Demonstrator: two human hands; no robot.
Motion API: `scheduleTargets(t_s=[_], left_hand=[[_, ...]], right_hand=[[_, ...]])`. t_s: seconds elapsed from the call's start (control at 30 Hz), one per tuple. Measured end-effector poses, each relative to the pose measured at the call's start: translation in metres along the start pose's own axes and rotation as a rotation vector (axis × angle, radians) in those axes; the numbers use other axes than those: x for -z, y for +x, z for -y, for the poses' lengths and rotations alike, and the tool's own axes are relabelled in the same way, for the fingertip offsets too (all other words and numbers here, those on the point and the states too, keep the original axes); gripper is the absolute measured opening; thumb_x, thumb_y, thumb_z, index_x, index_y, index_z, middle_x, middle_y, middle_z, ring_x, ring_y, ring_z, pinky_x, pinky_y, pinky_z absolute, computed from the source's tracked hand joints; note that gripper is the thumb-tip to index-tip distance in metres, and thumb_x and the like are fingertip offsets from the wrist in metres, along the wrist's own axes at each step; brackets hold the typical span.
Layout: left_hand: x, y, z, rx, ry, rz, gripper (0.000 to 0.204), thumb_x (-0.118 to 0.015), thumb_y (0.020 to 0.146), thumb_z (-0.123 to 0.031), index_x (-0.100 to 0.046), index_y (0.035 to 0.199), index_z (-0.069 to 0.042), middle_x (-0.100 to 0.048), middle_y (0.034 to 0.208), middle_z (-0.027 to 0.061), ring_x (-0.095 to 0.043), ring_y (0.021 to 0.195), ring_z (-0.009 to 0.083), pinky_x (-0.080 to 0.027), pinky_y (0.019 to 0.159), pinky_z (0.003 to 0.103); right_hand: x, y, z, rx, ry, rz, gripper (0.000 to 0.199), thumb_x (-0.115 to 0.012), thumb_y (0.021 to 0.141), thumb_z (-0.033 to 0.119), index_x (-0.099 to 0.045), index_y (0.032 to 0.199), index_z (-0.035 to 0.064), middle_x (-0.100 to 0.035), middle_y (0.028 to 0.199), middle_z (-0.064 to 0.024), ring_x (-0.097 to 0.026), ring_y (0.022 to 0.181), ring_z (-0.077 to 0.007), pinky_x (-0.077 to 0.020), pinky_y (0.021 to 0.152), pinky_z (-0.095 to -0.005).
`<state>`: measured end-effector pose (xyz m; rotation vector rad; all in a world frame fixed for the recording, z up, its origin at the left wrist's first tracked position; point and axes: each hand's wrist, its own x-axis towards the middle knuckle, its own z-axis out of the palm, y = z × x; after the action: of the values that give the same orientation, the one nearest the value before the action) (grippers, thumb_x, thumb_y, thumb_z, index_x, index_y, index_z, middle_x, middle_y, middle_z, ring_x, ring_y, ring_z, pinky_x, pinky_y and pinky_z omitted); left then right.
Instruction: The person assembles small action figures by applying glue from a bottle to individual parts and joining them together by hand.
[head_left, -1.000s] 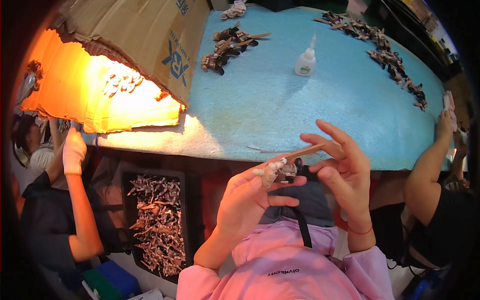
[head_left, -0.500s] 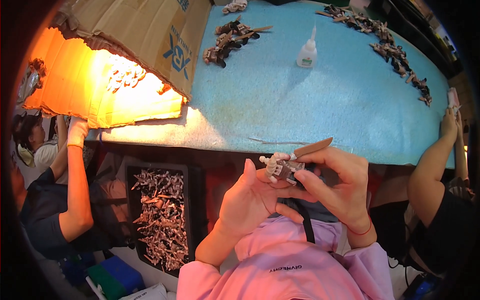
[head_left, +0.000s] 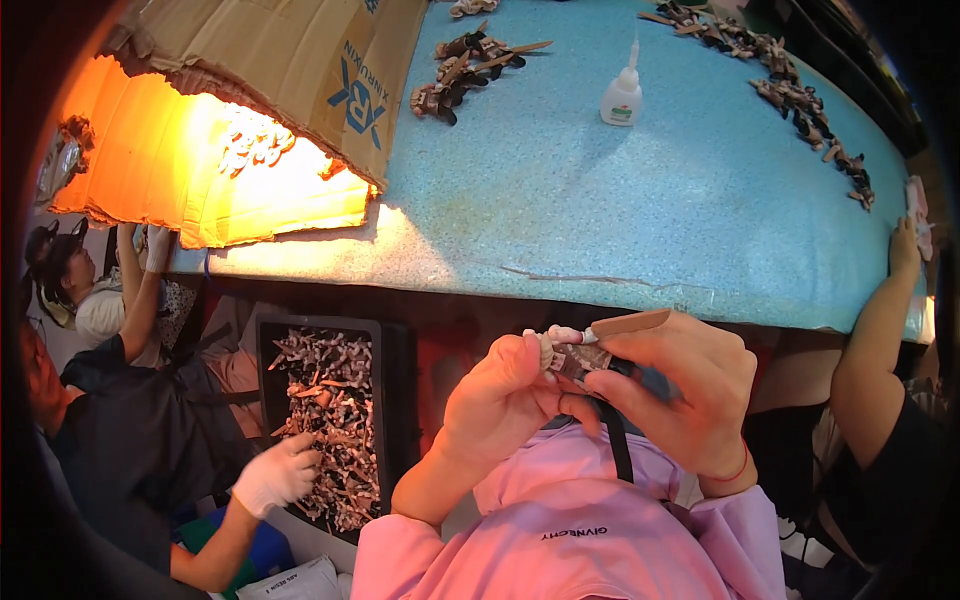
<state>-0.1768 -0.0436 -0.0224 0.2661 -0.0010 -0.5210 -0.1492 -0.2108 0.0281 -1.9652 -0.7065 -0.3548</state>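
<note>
Between my two hands, just below the table's front edge, is a small plastic figurine (head_left: 582,359) with pale limbs and a brown-grey body. A flat brown blade (head_left: 632,322) sticks out from it to the right. My left hand (head_left: 500,395) is closed on its pale left end, thumb on top, fingers beneath. From the other side my right hand (head_left: 690,380) pinches the body, with thumb and fingers near the blade. Part of the figurine is hidden by my fingers.
On the blue table (head_left: 520,200) stand a white glue bottle (head_left: 622,98), figurine clusters (head_left: 470,70) and a figurine row (head_left: 800,105). A brightly lit cardboard box (head_left: 290,60) is at left. Below, a co-worker's gloved hand (head_left: 275,477) reaches to a black crate (head_left: 395,420) of figurines. Another person's arm (head_left: 870,340) is at right.
My left thumb and fingers have closed onto the figurine's pale end, where the palm was open before. The co-worker's gloved hand has come down from the table edge to the crate.
</note>
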Motion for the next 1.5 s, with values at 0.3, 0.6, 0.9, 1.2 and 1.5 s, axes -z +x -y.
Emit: scheduleTargets(t_s=[0.3, 0.6, 0.9, 1.2, 1.5], left_hand=[[-0.008, -0.003, 0.002, -0.138, 0.259, -0.011, 0.041, -0.057, 0.087, -0.031, -0.059, 0.103, 0.007, -0.059, 0.102, 0.0183, -0.060, 0.086, 0.0266, -0.053, 0.066, 0.041], [-0.024, -0.003, 0.001, -0.405, 1.137, -0.178, 0.049, -0.065, 0.081, -0.025, -0.053, 0.116, 0.006, -0.061, 0.104, 0.0159, -0.059, 0.090, 0.0229, -0.051, 0.072, 0.032], [-0.019, -0.001, 0.002, -0.725, 1.604, -0.128, 0.051, -0.072, 0.072, -0.018, -0.055, 0.113, 0.006, -0.061, 0.104, 0.0203, -0.059, 0.087, 0.0305, -0.049, 0.073, 0.033], [-0.022, -0.007, -0.001, -0.851, 1.794, -0.125, 0.048, -0.070, 0.074, -0.026, -0.059, 0.106, 0.009, -0.061, 0.104, 0.0229, -0.058, 0.089, 0.0305, -0.049, 0.074, 0.035], [-0.027, -0.010, -0.001, -0.919, 1.934, -0.118, 0.044, -0.070, 0.075, -0.024, -0.060, 0.103, 0.008, -0.062, 0.102, 0.0227, -0.059, 0.083, 0.0310, -0.050, 0.070, 0.034]], right_hand=[[0.004, -0.004, -0.006, -0.018, 0.115, 0.053, 0.030, -0.073, 0.065, 0.003, -0.061, 0.093, -0.0025, -0.065, 0.083, -0.0115, -0.063, 0.067, -0.0219, -0.0501, 0.057, -0.0261], [-0.004, -0.021, -0.005, -0.497, 0.826, -0.013, 0.069, -0.064, 0.074, -0.005, -0.029, 0.134, -0.0002, -0.042, 0.130, -0.0216, -0.051, 0.110, -0.0232, -0.0471, 0.087, -0.0343], [-0.011, -0.013, 0.006, -0.569, 1.154, 0.001, 0.084, -0.058, 0.077, -0.009, -0.006, 0.142, 0.0068, -0.032, 0.136, -0.0241, -0.040, 0.121, -0.0238, -0.0382, 0.098, -0.0372], [-0.012, -0.010, 0.005, -0.531, 1.128, 0.104, 0.066, -0.053, 0.076, -0.013, -0.026, 0.135, -0.0007, -0.036, 0.134, -0.0179, -0.042, 0.118, -0.0213, -0.0379, 0.100, -0.0372], [-0.018, -0.011, 0.006, -0.482, 1.092, 0.063, 0.060, -0.048, 0.069, -0.015, -0.037, 0.127, -0.0053, -0.042, 0.127, -0.0168, -0.047, 0.111, -0.0171, -0.0444, 0.093, -0.0335]])
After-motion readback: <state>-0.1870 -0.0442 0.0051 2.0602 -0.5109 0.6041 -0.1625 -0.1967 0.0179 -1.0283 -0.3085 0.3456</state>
